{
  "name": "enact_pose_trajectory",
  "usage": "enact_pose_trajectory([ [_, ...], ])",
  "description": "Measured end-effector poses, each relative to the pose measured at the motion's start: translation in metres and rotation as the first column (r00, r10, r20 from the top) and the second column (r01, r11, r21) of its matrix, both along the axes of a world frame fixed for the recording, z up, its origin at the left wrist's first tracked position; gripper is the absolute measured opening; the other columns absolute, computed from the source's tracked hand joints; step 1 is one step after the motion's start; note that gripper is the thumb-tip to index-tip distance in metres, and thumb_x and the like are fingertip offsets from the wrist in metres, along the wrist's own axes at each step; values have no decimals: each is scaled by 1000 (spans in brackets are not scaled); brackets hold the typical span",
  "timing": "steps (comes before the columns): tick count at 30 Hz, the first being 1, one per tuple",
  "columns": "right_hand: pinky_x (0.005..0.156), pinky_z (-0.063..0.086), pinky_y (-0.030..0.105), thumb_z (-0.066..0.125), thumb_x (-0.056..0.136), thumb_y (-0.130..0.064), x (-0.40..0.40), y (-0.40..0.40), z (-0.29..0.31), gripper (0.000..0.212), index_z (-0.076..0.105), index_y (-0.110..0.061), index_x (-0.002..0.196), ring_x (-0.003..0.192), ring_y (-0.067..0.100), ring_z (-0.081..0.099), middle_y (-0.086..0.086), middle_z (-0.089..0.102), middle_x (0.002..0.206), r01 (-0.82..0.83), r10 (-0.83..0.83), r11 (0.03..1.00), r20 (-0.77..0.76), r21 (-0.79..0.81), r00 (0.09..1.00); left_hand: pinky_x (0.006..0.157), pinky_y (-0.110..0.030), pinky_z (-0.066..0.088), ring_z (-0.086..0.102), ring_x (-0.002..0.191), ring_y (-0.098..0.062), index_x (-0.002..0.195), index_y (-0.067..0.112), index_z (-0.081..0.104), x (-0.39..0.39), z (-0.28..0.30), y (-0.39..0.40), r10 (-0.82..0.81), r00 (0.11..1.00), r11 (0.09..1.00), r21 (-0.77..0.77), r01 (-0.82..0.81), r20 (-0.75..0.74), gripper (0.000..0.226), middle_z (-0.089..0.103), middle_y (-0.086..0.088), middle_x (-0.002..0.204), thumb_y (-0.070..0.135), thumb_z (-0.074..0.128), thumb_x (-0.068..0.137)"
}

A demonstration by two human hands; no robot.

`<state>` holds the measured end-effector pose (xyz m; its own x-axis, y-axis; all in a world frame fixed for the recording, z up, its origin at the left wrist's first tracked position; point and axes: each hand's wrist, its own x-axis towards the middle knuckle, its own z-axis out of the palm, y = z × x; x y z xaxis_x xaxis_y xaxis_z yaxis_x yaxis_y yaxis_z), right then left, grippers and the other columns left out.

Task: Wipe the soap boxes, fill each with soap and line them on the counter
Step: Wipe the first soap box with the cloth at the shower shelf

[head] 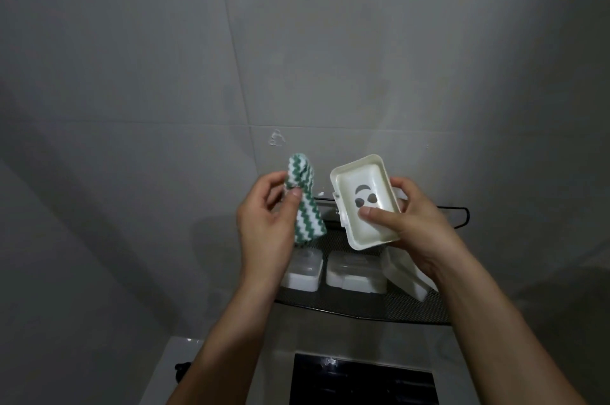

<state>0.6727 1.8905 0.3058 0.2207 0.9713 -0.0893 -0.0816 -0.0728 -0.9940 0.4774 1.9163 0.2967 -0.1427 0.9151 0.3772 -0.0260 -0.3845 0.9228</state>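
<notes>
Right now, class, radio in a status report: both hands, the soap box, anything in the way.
Left hand grips striped cloth. Right hand holds open soap box, thumb inside, no soap showing. Three more boxes wait on mesh shelf. Nothing between cloth and box.

Left hand point(264, 219) pinching green-white zigzag cloth point(305, 203), right hand point(406, 216) holding open white soap box point(364, 203), mesh shelf point(412, 309) below

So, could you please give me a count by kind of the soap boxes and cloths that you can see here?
Soap boxes: 4, one open in the right hand at, and three on the mesh shelf at and.
Cloths: 1, the green and white zigzag cloth held in the left hand.
Total: 5.
</notes>
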Motion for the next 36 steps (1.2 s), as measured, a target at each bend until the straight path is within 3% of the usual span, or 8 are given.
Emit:
enact_pose_trajectory([
  [4,81,59,42,75,83,-5,-8,2,1,45,60,-10,124,98,31,72,10,75,108,-83,85,996,-66,34,994,74,-20,53,66,91,-3,111,17,68,14,17,-1,139,945,963,263,-59,-297,22,69,11,100,6,64,92],
  [7,72,59,38,65,89,-2,-10,2,2,36,59,-7,124,87,26,73,11,76,105,-166,177,984,-205,69,963,86,-29,48,58,105,-13,113,14,67,25,18,0,243,833,920,391,-35,-497,24,68,5,110,7,64,90],
  [11,56,55,31,61,89,-1,-5,4,2,42,56,-11,129,75,20,71,10,75,98,-244,258,966,-258,85,931,95,-33,40,50,117,-18,116,13,63,31,10,2,289,735,912,411,-16,-614,28,62,3,129,24,66,90],
  [17,68,60,35,63,82,-2,-1,4,-4,56,52,-9,136,83,25,72,17,74,103,-268,303,952,-309,151,901,85,-32,34,53,109,-17,103,19,62,31,12,1,318,719,889,458,0,-618,16,64,11,116,19,67,88],
  [23,71,60,34,61,85,-1,0,2,-2,54,52,-10,137,89,27,72,20,73,109,-286,330,940,-284,185,900,87,-38,44,56,107,-19,111,15,68,31,15,-2,290,745,874,483,50,-601,21,65,5,116,14,67,90],
  [29,69,60,33,64,81,0,-5,-1,0,61,49,-12,139,91,27,74,19,73,110,-274,314,941,-213,198,925,69,-32,51,55,86,-15,118,15,72,27,21,4,323,773,922,367,-126,-546,26,52,-2,100,25,63,96],
  [33,63,58,28,65,79,0,-7,-1,3,62,50,-14,137,83,21,74,12,76,102,-268,308,942,-205,201,929,78,-36,50,55,92,-18,125,15,68,29,26,3,261,790,939,336,-74,-554,32,51,-4,103,24,62,95],
  [36,64,58,28,64,82,0,-5,0,4,60,50,-14,139,84,21,74,12,76,104,-294,334,935,-215,200,918,83,-41,47,49,96,-18,134,21,62,35,30,-4,244,726,940,340,-15,-643,42,46,-1,103,29,61,92],
])
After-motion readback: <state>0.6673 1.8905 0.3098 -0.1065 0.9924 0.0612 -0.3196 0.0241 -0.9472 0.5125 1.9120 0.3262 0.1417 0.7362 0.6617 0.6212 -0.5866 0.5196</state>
